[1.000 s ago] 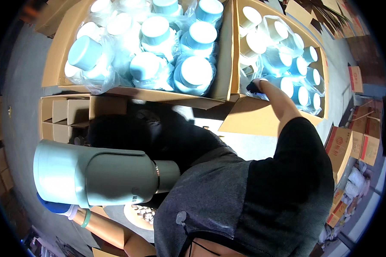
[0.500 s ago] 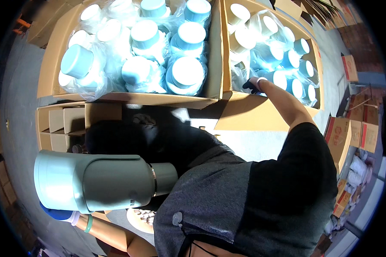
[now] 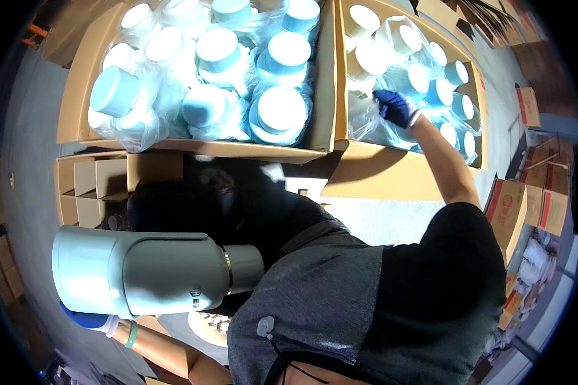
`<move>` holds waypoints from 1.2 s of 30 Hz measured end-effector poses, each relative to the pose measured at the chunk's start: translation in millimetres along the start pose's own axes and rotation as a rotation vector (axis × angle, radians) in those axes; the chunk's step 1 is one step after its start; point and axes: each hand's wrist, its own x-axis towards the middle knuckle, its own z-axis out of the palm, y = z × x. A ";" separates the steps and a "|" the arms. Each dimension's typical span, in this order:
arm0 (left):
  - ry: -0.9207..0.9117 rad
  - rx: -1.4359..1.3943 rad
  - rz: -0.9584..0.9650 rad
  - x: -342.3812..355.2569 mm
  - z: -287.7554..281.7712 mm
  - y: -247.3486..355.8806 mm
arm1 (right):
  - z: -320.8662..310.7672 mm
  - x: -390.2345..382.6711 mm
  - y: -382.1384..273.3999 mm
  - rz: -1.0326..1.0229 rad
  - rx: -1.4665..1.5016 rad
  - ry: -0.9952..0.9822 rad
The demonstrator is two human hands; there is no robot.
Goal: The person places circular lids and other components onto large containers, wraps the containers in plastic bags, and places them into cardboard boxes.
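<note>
A large pale teal thermos flask (image 3: 164, 273) lies sideways across my front, its cup lid (image 3: 247, 268) pointing right. My blue-gloved left hand (image 3: 88, 317) holds it by the base from below; the flask hides most of the fingers. Over the right-hand carton (image 3: 340, 125), my blue-gloved right hand (image 3: 397, 109) has its fingers curled on a clear plastic bag (image 3: 364, 119). Around that hand stand several pale blue and white flasks, one light blue flask (image 3: 438, 93) just beyond it, partly wrapped in plastic.
A wide carton (image 3: 237, 149) at the far left holds several bagged flasks. In front of it is a smaller carton with cardboard dividers (image 3: 87, 179). A carton flap (image 3: 385, 173) folds out toward me. Closed cartons (image 3: 507, 208) stand at the right.
My right hand has risen out of the right-hand carton's near side and moved slightly farther away, with clear plastic at its fingers. My left hand and the thermos flask have barely moved.
</note>
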 end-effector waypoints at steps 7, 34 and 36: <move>0.010 -0.130 -0.081 6.5 26.6 19.1 | 154.3 -38.6 -151.5 -0.431 -0.380 -0.342; 0.041 0.411 -0.345 88.3 26.3 -128.9 | 806.5 -61.1 -91.2 -0.635 -0.780 -1.771; 0.148 0.254 -0.430 72.2 21.2 -132.1 | 782.3 7.4 -86.3 -1.245 -1.162 -1.346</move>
